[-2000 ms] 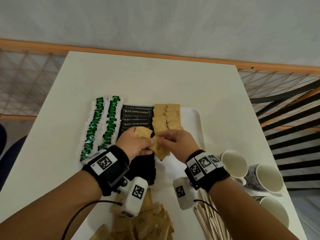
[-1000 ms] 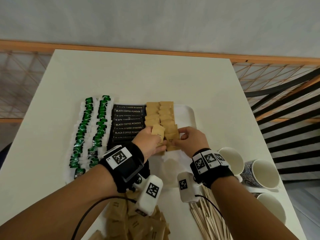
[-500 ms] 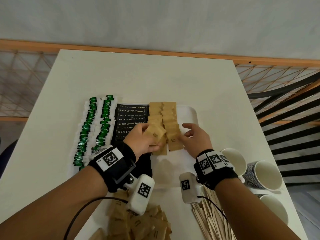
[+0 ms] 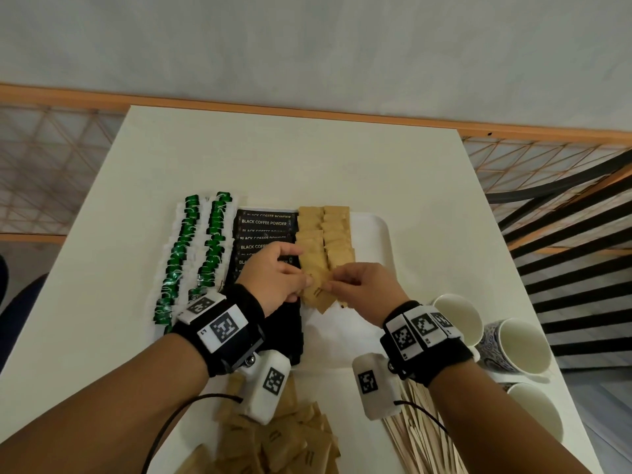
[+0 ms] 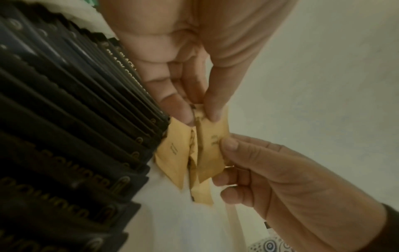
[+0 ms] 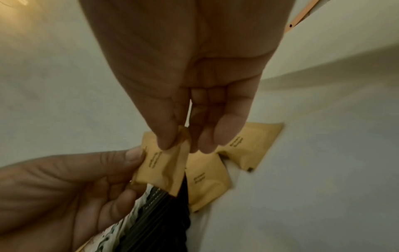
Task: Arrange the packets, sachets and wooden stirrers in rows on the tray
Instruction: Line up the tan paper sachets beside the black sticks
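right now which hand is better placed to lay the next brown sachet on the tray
Right, probably. The right hand pinches one brown sachet off the bunch that the left hand holds, and it sits beside the near end of the brown rows on the tray.

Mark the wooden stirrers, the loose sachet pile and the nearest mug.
wooden stirrers (image 4: 424, 439), head view, middle of the bundle.
loose sachet pile (image 4: 280, 443), head view, a top sachet.
nearest mug (image 4: 535, 413), head view, inner wall.

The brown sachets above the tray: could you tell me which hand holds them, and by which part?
The left hand pinches the brown sachets at their top edges; the right hand pinches the nearest one's side edge.
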`<act>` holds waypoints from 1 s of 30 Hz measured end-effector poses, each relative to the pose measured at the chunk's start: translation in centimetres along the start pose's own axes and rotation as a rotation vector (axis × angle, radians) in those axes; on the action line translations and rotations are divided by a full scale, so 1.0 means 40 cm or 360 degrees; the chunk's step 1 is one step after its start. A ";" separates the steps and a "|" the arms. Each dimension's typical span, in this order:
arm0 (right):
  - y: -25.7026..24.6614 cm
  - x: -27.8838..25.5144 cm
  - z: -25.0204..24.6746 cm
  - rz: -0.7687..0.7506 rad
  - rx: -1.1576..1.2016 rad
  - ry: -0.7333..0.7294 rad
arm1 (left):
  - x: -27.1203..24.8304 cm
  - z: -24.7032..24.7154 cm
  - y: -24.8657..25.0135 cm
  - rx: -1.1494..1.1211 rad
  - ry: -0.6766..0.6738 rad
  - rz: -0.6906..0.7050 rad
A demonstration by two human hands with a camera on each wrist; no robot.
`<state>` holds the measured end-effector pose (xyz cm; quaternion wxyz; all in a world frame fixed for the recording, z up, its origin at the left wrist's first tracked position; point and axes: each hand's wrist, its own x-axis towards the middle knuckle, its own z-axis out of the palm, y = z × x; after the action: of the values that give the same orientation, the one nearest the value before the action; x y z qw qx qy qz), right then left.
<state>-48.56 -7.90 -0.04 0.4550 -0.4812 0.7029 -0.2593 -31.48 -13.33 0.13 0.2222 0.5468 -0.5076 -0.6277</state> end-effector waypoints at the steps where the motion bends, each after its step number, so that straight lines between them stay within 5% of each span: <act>1: 0.001 -0.003 0.001 0.0023 0.0026 -0.0023 | 0.000 0.001 -0.001 -0.0003 0.0007 0.0001; 7: 0.010 -0.006 0.003 0.0155 0.0510 0.0000 | 0.001 0.004 0.002 -0.0217 0.0020 -0.0092; 15: 0.003 -0.019 -0.004 -0.0087 0.0697 -0.0120 | -0.002 -0.001 0.013 -0.0592 -0.0149 -0.0382; 19: 0.014 -0.007 -0.003 -0.0069 0.0526 0.0060 | -0.002 -0.001 -0.004 -0.0242 -0.0122 -0.0303; 23: 0.034 0.002 -0.006 0.0178 0.0234 -0.0073 | 0.009 -0.020 -0.033 0.0307 0.0071 -0.0041; 30: 0.044 0.015 0.041 0.0330 -0.0108 0.0078 | 0.006 -0.005 -0.027 0.0906 0.0004 0.0170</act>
<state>-47.96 -7.64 -2.43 0.4455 -0.4147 0.7682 -0.1986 -31.08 -13.20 -0.94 0.0931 0.5605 -0.6911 -0.4467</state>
